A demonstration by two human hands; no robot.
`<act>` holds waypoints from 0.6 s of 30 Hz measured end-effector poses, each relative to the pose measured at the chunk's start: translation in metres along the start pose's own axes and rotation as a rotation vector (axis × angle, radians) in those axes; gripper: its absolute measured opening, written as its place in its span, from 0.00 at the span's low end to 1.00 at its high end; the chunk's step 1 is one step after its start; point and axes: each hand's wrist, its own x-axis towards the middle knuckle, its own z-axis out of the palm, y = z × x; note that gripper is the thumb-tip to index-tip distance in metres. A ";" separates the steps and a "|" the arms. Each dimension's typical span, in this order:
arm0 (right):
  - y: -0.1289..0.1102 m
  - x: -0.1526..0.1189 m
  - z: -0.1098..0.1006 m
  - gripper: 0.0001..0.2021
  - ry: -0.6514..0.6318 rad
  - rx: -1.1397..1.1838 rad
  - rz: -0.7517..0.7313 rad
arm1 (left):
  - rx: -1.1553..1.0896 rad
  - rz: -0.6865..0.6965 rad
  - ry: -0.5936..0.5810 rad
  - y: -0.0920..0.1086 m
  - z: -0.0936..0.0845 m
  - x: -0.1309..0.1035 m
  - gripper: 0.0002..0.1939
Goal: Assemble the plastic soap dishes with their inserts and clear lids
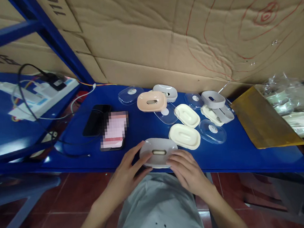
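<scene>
A grey oval dish [157,146] with a slot in its middle is at the front edge of the blue table, between my hands. My left hand [136,162] grips its left end, fingers on the rim and inside. My right hand [183,164] holds the right end, fingers bent over the rim. Just behind lie two cream oval trays [184,136], [190,116]. Farther back, a peach dish [151,101] overlaps a grey dish [170,91]. Clear lids [212,131], [131,95] with round labels lie around them. More grey dishes [213,99] rest on a cream tray at the right.
Two phones [114,130], [96,120] lie on the table [73,148] at the left. Cables run to a power strip [42,98]. A cardboard box [263,119] of wrapped pieces stands right, and cardboard [140,34] backs the table.
</scene>
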 end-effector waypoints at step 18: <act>0.001 -0.014 -0.008 0.12 -0.066 -0.129 -0.059 | 0.265 0.263 0.070 0.006 0.003 -0.005 0.17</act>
